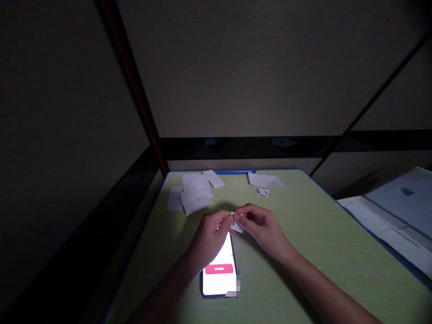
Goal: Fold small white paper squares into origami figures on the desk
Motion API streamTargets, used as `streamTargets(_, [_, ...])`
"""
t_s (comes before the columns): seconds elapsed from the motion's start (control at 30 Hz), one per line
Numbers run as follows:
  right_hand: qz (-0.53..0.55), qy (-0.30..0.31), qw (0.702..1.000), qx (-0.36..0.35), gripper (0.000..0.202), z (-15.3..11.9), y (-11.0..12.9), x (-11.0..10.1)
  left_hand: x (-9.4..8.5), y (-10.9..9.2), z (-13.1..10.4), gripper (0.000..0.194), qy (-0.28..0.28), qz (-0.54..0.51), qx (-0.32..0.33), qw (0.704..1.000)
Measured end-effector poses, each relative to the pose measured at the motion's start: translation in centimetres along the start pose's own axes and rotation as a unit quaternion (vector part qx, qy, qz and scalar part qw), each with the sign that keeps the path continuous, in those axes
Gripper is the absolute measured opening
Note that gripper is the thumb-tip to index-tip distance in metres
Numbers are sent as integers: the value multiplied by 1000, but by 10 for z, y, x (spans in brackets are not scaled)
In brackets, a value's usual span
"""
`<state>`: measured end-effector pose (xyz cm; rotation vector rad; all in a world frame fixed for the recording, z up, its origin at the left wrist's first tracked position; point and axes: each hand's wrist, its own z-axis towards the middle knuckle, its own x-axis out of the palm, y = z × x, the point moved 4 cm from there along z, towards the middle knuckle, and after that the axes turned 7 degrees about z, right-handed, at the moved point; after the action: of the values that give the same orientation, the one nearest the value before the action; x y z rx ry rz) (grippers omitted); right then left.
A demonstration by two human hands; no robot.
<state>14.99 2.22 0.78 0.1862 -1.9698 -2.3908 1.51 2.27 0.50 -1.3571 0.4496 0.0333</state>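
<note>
Between my two hands is a small folded piece of white paper (237, 226), held above the table. My left hand (213, 229) pinches its left side between thumb and fingers. On the other side, my right hand (261, 227) grips it with thumb and forefinger. Part of the paper is hidden behind my fingers. Below my left hand lies a phone (219, 283) with a lit white screen and a red button; my hand and forearm cover part of it.
Several white paper sheets (195, 191) lie overlapping at the table's far left. Another sheet (266, 180) and a small folded paper (263, 192) rest at the far right. The pale green table (320, 238) has a blue edge. A grey, box-like object (405, 207) stands beyond its right side.
</note>
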Motion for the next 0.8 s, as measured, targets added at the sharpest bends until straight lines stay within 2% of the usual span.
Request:
streamTargets(0.27, [6, -31, 999, 2, 15, -1, -2, -2, 5, -3, 0, 20, 35, -59, -16, 997])
streamTargets(0.43, [11, -49, 999, 17, 18, -1, -2, -1, 2, 0, 0, 25, 7, 8, -8, 1000])
streamTargets(0.5, [16, -34, 999, 24, 20, 0, -1, -2, 1, 0, -1, 26, 1, 23, -2, 1000])
streamTargets(0.67, [36, 49, 997, 49, 22, 3, -1, -2, 0, 3, -1, 26, 2, 28, -6, 1000])
streamTargets(0.8, [34, 52, 996, 65, 26, 4, -3, -4, 0, 2, -1, 26, 13, 30, -1, 999])
